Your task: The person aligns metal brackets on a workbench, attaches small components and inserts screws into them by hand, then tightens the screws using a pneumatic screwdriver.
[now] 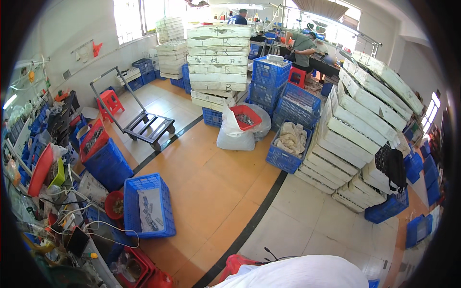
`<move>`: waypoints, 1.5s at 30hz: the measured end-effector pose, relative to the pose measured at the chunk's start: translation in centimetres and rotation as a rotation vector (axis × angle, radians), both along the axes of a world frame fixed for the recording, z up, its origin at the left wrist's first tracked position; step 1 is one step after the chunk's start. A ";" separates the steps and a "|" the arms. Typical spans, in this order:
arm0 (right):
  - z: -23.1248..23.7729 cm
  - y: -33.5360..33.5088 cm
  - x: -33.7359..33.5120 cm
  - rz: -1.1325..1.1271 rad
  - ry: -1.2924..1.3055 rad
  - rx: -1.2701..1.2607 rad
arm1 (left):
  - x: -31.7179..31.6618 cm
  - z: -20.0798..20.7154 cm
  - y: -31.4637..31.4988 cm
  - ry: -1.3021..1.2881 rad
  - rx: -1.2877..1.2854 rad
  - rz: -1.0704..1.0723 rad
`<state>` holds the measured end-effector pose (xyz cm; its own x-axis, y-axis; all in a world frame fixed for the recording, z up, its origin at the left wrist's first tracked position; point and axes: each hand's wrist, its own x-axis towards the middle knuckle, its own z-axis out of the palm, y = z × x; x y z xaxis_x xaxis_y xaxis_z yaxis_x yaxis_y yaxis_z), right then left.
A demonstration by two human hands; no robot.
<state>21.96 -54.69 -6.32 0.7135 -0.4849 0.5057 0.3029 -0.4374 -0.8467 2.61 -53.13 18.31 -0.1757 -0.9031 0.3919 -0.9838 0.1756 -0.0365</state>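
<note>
Neither my left hand nor my right hand shows in the head view. White cloth [302, 274] fills the lower edge, and a red plastic edge [236, 263] peeks out beside it. To the left on the floor stands a blue crate [168, 204] with a pale lining. Small grey pieces [152, 222] lie inside it, too small to name. Next to the crate is a red bowl [114, 204] holding small brownish bits. A cluttered bench with loose white cables [103, 223] runs along the left side.
Tall stacks of white trays [218, 53] rise at the back and more white trays [343, 139] lean at the right. A hand trolley [149, 123] stands near a red stool [110, 103]. Blue crates [288, 158] and white sacks [235, 139] sit mid-floor. Two people [303, 50] are farther back.
</note>
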 end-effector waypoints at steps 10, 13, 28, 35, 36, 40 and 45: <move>0.3 6.5 -8.5 0.426 -0.124 0.255 | 1.1 -1.9 4.2 0.057 -0.053 0.189; -0.3 8.1 -10.8 0.507 -0.137 0.592 | 1.6 -2.3 4.7 0.090 -0.051 0.180; -0.2 10.6 -14.7 0.779 -0.028 0.246 | 3.7 -6.8 10.3 0.217 -0.072 0.449; 0.7 10.1 -13.7 0.861 0.052 0.173 | 4.8 -9.4 11.7 0.291 -0.061 0.532; 0.8 10.0 -13.6 0.872 0.063 0.163 | 5.0 -9.8 11.9 0.301 -0.058 0.542; 1.0 9.7 -12.8 0.924 0.098 0.128 | 5.4 -11.2 12.9 0.334 -0.043 0.594; -2.0 10.6 -11.8 0.868 -0.004 -0.080 | 5.9 -13.0 13.9 0.377 -0.044 0.617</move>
<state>10.19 -44.10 -8.35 0.8125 0.2662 0.5187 0.5599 -0.1086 -0.8214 8.48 -39.23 5.35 0.5147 -0.7765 0.3635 -0.8506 -0.4093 0.3301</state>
